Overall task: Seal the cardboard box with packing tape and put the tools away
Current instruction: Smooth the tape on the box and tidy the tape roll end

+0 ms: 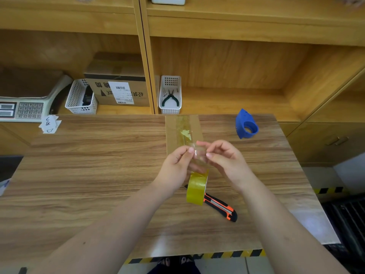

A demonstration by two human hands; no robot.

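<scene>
Both hands meet over the middle of the counter (98, 175), working a free end of clear tape (198, 155). The left hand (175, 167) pinches one edge of the strip between thumb and forefinger; the right hand (225, 161) pinches the other edge, so each grip is clamped on the tape itself. The yellowish tape roll (196, 187) hangs from the strip at about 6 o'clock of the fingers, its core axis roughly level.

The cardboard box (183, 131) lies flat-topped at 12 o'clock from the hands, just beyond the fingertips. Its long axis and centre seam run away from the person, and an older tape line with a torn scrap already sits along that seam. The strip looks to need carrying forward and laying down along that line; both hands are about equally near, the right slightly further up the box.

A utility knife (221, 207) with orange and black handle lies at 5 o'clock of the roll, partly under it. A blue tape dispenser (245, 125) rests at 2 o'clock. On the shelf beyond, a white basket (170, 109) holds pliers (170, 98).

Another carton (118, 91) on the shelf carries a white shipping label and inverted printed characters, too small to read. Paper slips (50, 124) at 10 o'clock bear handwritten marks, not legible.
</scene>
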